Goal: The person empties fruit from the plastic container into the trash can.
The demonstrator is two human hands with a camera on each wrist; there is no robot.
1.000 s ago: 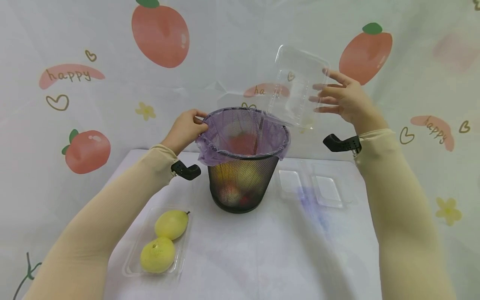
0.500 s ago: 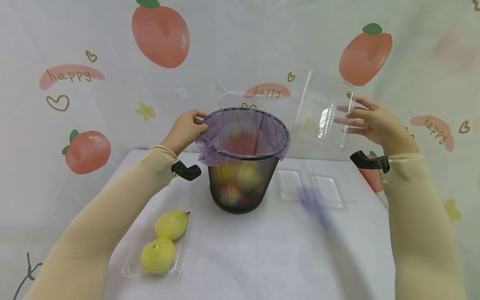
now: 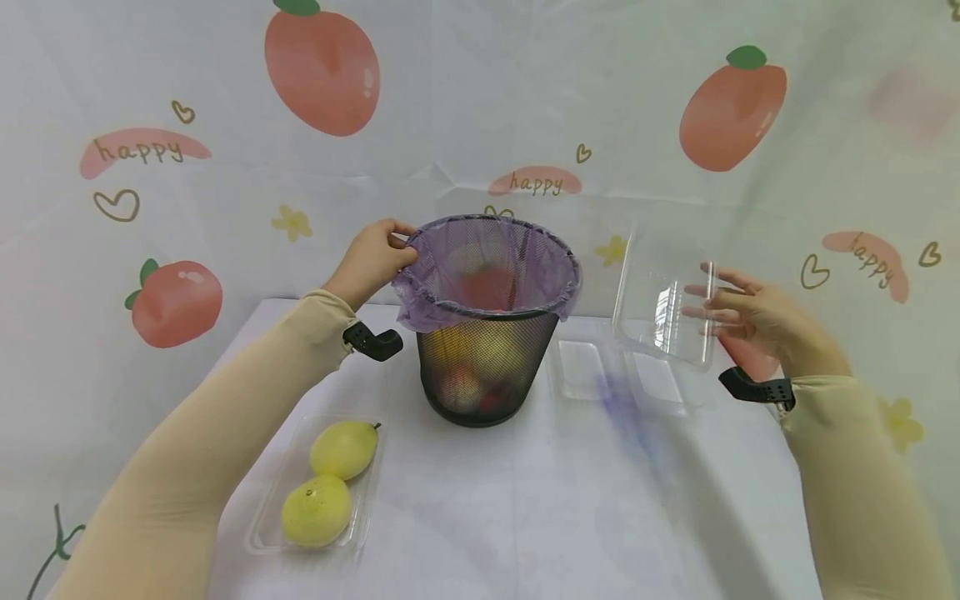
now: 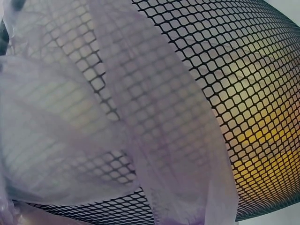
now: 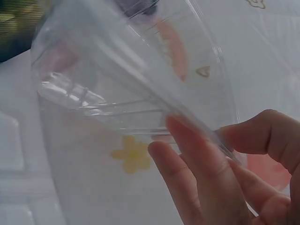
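A black mesh wastebasket (image 3: 480, 367) lined with a thin purple bag (image 3: 423, 308) stands mid-table, red and yellow fruit showing through its side. My left hand (image 3: 372, 257) grips its rim at the left, fingers and thumb over the bag's edge. In the left wrist view the bag (image 4: 173, 140) lies over the mesh (image 4: 262, 93); the fingers are hidden there. To the right, my right hand (image 3: 757, 321) pinches the edge of a clear plastic container (image 3: 663, 292), held tilted above the table. In the right wrist view, thumb and fingers (image 5: 206, 173) meet along its side.
Two yellow fruits, one a stemmed pear (image 3: 343, 450) and one rounder (image 3: 317, 510), lie in a clear tray (image 3: 262, 533) at front left. Another clear plastic container (image 3: 581, 371) lies flat right of the basket. A printed cloth (image 3: 450, 100) hangs behind the table.
My right hand has carried the clear container from above the basket's right side rightward and down, lower over the table. The left hand keeps its place on the rim.
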